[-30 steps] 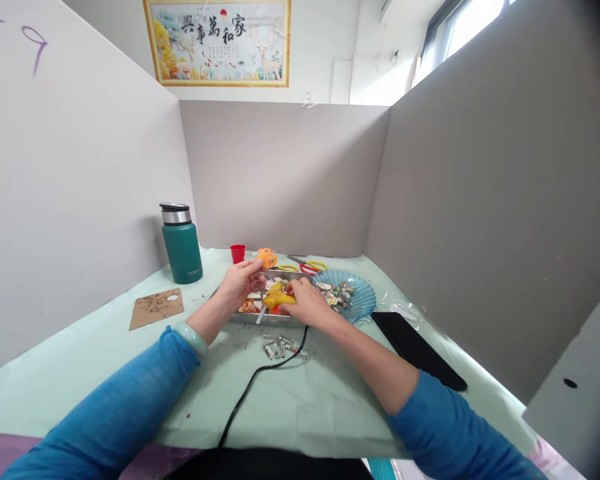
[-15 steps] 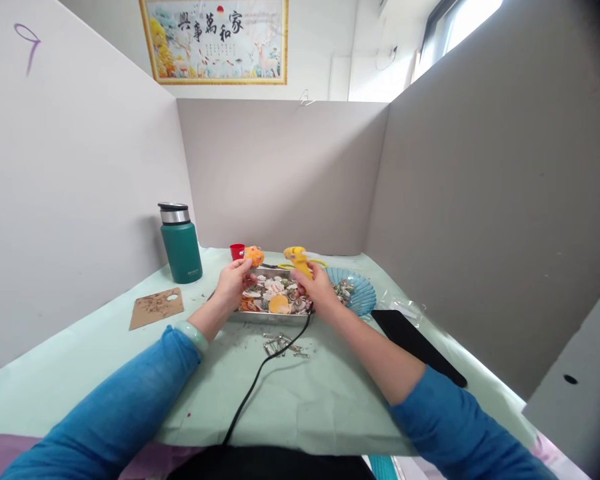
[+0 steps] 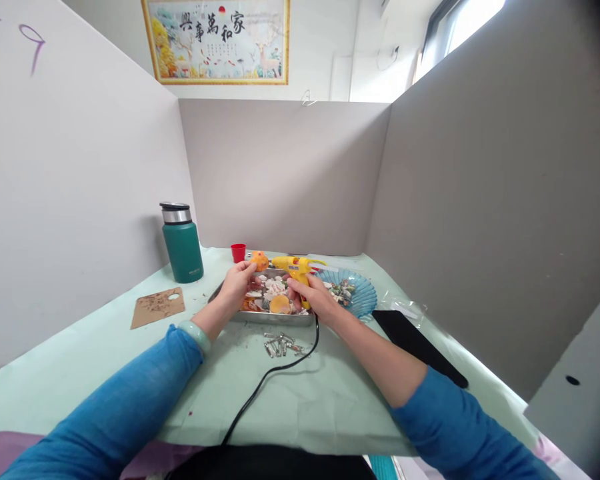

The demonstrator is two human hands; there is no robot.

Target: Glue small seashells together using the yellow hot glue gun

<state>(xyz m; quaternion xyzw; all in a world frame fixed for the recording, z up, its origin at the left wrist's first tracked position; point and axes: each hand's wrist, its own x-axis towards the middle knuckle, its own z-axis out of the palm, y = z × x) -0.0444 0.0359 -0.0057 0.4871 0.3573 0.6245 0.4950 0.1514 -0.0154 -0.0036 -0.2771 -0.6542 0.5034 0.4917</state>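
Taking the tray as the clock's centre, a black cord runs over the surface at 6 o'clock, beside a loose cluster of small metal pieces. Beyond them lies the metal tray of shell-like bits. Over its right part, the right hand has its fingers wrapped round the grip of a yellow glue gun, nozzle towards 9. The gun looks rigid and fairly light, though its cord may drag; the grip is the place to hold it, well off the probably hot nozzle. At 11, the left hand pinches an orange piece by its near edge; it seems small, light and perhaps delicate, best taken lightly at the rim. Whether nozzle and piece touch, I cannot tell. The blue plate sits at 2, the red cup farther off at 11.
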